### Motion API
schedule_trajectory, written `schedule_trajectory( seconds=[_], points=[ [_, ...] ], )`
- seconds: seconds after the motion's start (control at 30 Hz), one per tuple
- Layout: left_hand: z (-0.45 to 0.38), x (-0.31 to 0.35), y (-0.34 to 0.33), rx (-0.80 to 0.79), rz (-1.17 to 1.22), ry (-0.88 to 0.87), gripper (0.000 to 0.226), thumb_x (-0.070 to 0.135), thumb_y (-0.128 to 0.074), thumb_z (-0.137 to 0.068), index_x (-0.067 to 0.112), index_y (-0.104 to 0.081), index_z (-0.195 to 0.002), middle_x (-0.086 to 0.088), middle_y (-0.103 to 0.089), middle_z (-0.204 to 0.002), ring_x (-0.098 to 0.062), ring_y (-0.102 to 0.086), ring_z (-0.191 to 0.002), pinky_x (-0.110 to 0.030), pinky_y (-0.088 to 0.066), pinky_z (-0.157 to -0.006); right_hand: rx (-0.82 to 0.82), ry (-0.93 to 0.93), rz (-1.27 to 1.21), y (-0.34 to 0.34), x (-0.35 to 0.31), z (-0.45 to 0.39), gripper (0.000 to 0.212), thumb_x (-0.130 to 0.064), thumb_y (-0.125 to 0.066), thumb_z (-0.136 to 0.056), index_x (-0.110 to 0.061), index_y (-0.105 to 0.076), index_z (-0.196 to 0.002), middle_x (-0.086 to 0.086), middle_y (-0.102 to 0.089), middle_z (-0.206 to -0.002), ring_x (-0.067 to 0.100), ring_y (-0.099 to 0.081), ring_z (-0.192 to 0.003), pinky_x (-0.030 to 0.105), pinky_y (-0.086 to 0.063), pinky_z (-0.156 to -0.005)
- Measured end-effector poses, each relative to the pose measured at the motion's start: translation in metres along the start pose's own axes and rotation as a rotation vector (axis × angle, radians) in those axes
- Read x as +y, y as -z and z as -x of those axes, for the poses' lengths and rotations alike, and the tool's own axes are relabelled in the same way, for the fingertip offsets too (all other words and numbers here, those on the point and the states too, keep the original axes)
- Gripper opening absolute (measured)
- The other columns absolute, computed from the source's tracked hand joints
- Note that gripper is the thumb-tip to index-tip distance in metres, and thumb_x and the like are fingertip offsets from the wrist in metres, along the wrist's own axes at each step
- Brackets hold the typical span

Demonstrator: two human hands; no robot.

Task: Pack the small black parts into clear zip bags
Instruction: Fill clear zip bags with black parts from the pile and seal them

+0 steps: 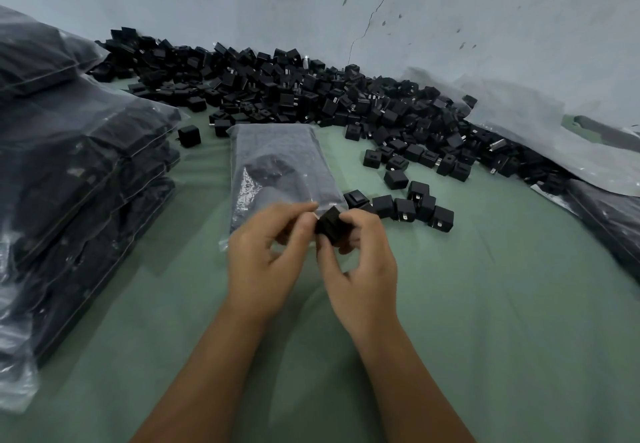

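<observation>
A clear zip bag (277, 162), partly filled with dark parts, lies lengthwise on the green cloth (502, 304), its mouth toward me. My left hand (266, 259) pinches the bag's near edge at the opening. My right hand (360, 262) grips a small black cube-shaped part (330, 222) right at that opening, touching my left fingers. Several loose black parts (412, 205) lie just to the right of my hands. A large heap of the same parts (311, 92) stretches along the wall behind the bag.
Stacks of filled clear bags (76, 172) rise at the left. More plastic bags (571, 155) lie at the right edge, partly over the heap. A pale cracked wall (381, 9) closes the back.
</observation>
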State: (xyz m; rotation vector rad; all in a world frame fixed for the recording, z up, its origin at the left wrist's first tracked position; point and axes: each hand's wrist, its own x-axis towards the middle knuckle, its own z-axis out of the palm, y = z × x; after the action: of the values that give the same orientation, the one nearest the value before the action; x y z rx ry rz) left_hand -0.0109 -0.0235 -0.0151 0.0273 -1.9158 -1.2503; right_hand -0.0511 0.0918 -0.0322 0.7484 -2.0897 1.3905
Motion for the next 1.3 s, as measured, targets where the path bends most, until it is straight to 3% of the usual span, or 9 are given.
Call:
schedule_trajectory(
  seconds=[0.07,0.13,0.2,0.27,0.43,0.57,0.73,0.93,1.3],
  points=[
    [-0.007,-0.005,0.014,0.004,-0.165,-0.106,0.031,0.016,-0.051,-0.084,0.018,-0.069,-0.109,0.007,-0.065,-0.1,-0.013,-0.055,-0.094,-0.024,-0.043,-0.085,-0.005,0.028,0.115,0.0,-0.001,0.002,0.026,-0.03,-0.062,-0.082,-0.027,-0.051,-0.105,-0.014,-0.055,-0.094,0.004,-0.053,-0.075,0.022,-0.046,-0.063],
    [-0.014,-0.016,0.03,-0.17,-0.377,-0.091,0.048,0.02,-0.048,-0.074,0.021,-0.067,-0.117,0.01,-0.06,-0.12,-0.017,-0.045,-0.112,-0.031,-0.036,-0.099,-0.038,0.025,0.228,-0.003,-0.004,0.003,0.024,-0.032,-0.063,-0.083,-0.029,-0.05,-0.103,-0.013,-0.056,-0.092,0.008,-0.055,-0.075,0.026,-0.047,-0.057],
    [-0.017,-0.027,0.04,-0.355,-0.558,-0.001,0.055,0.029,-0.053,-0.075,0.031,-0.06,-0.129,0.012,-0.045,-0.145,-0.019,-0.031,-0.135,-0.039,-0.025,-0.112,-0.086,-0.002,0.304,-0.005,-0.006,0.004,0.02,-0.035,-0.062,-0.086,-0.029,-0.05,-0.101,-0.011,-0.057,-0.091,0.01,-0.056,-0.075,0.03,-0.048,-0.056],
    [-0.018,-0.035,0.041,-0.348,-0.602,0.03,0.05,0.028,-0.068,-0.084,0.035,-0.057,-0.133,0.013,-0.037,-0.152,-0.016,-0.024,-0.144,-0.039,-0.02,-0.115,-0.121,0.034,0.35,-0.006,-0.006,0.003,0.017,-0.033,-0.063,-0.086,-0.026,-0.052,-0.098,-0.008,-0.057,-0.09,0.013,-0.055,-0.075,0.032,-0.049,-0.055],
    [-0.023,-0.04,0.031,-0.103,-0.375,0.084,0.026,0.019,-0.068,-0.09,0.021,-0.071,-0.117,0.01,-0.057,-0.132,-0.015,-0.044,-0.135,-0.048,-0.035,-0.112,-0.228,0.088,0.274,-0.013,-0.006,0.004,0.024,-0.015,-0.064,-0.076,-0.022,-0.051,-0.096,-0.006,-0.051,-0.097,0.013,-0.053,-0.08,0.031,-0.052,-0.058],
    [-0.017,-0.036,0.021,0.012,-0.227,0.03,0.026,0.013,-0.064,-0.091,0.014,-0.069,-0.117,0.0,-0.066,-0.123,-0.019,-0.054,-0.127,-0.051,-0.04,-0.108,-0.137,0.098,0.293,-0.028,-0.011,0.001,0.022,-0.019,-0.07,-0.078,-0.021,-0.063,-0.099,-0.006,-0.061,-0.097,0.013,-0.059,-0.083,0.027,-0.051,-0.061],
    [-0.015,-0.036,0.017,0.04,-0.181,0.035,0.027,0.006,-0.066,-0.09,0.013,-0.07,-0.116,0.0,-0.067,-0.121,-0.016,-0.057,-0.125,-0.047,-0.044,-0.106,0.038,-0.113,0.184,-0.054,-0.015,-0.018,0.009,-0.017,-0.073,-0.081,-0.018,-0.072,-0.09,-0.006,-0.07,-0.09,0.015,-0.064,-0.085,0.032,-0.052,-0.07],
    [-0.016,-0.038,0.017,0.04,-0.154,0.058,0.027,0.007,-0.066,-0.091,0.015,-0.07,-0.116,0.001,-0.068,-0.121,-0.014,-0.057,-0.124,-0.045,-0.044,-0.107,-0.146,-0.082,0.317,-0.057,-0.013,-0.022,0.017,-0.021,-0.06,-0.09,-0.017,-0.072,-0.101,-0.001,-0.071,-0.097,0.021,-0.063,-0.093,0.035,-0.045,-0.088],
    [-0.016,-0.042,0.016,0.027,-0.166,0.105,0.031,0.018,-0.063,-0.094,0.026,-0.063,-0.124,0.013,-0.061,-0.126,-0.007,-0.051,-0.128,-0.044,-0.041,-0.11,-0.312,-0.027,0.419,-0.052,-0.015,-0.011,0.029,-0.031,-0.051,-0.093,-0.021,-0.07,-0.111,0.004,-0.062,-0.112,0.025,-0.055,-0.107,0.034,-0.038,-0.095]
  ],
)
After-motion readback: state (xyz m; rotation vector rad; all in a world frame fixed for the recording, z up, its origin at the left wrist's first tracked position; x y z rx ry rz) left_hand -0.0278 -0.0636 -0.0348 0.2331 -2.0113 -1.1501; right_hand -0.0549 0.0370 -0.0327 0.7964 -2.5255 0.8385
